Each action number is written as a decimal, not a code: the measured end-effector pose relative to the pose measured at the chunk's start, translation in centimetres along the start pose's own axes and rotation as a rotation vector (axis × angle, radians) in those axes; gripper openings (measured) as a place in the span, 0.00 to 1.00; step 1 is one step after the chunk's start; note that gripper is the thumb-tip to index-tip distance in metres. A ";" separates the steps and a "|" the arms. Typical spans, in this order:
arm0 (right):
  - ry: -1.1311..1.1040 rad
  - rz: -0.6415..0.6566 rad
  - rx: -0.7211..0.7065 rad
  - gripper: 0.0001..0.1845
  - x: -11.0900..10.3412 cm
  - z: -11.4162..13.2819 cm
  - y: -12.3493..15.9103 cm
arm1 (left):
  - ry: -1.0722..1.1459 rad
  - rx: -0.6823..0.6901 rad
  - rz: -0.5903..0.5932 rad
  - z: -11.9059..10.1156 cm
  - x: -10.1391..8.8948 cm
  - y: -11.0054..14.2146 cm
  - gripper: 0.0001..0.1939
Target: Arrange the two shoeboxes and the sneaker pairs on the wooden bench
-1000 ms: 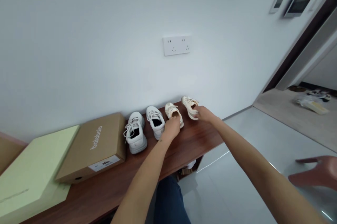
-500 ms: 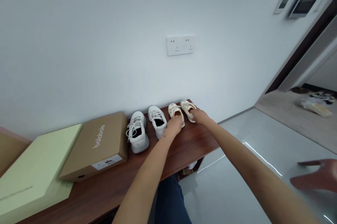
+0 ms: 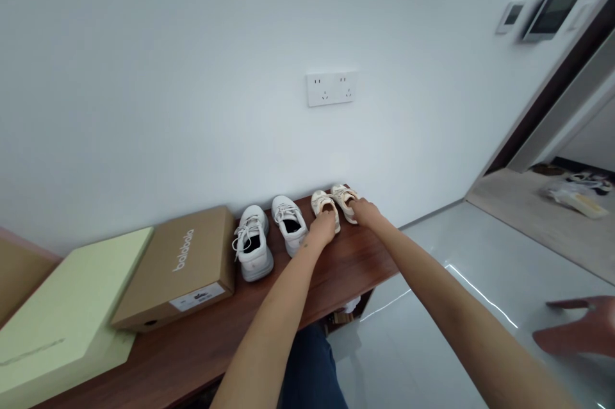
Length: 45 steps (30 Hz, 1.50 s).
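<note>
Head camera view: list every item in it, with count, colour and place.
Cream shoes: 2, cream, bench's far right end
White shoes: 2, white, left of the cream pair
Cardboard box: 1, brown, left of the white pair
Flat box: 1, pale green, left of the cardboard box
Bench: 1, red-brown, along the wall
Wall: 1, white, behind the bench
Socket plate: 1, white, on the wall
Wall panels: 2, pale with dark screens, upper right
Stool: 1, reddish, lower right
Floor: 1, pale grey, right
Doorway items: too blurred to count, mixed, far right
Trouser leg: 1, blue, bottom
Left hand: 1, bare, left cream shoe
Right hand: 1, bare, right cream shoe
</note>
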State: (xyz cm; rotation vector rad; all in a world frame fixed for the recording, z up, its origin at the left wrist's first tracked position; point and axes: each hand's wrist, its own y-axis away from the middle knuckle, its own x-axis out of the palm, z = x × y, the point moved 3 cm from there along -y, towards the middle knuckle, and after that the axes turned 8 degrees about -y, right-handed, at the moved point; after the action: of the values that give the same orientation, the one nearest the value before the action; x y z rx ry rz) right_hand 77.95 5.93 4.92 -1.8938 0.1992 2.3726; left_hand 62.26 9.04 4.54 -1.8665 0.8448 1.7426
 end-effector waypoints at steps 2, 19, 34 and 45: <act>0.021 -0.006 0.001 0.19 0.0 0.0 -0.2 | 0.004 -0.001 -0.006 -0.1 0.1 -0.3 0.16; 0.010 -0.127 -0.072 0.20 -1.4 -0.3 2.1 | 0.185 0.045 -0.387 -0.7 -0.1 3.5 0.29; -0.519 -0.297 -0.253 0.14 2.9 -1.0 12.7 | 0.602 0.029 -0.351 -0.8 5.1 19.1 0.15; -0.893 -0.500 0.221 0.23 14.1 0.7 27.0 | 0.788 -0.142 -0.172 -1.6 13.1 29.9 0.19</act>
State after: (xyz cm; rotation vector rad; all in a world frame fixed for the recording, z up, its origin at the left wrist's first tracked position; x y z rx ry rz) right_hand 69.86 -20.68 -7.56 -0.5692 -0.0806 2.4170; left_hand 42.75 -15.11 -5.83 -2.6793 0.7904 0.9564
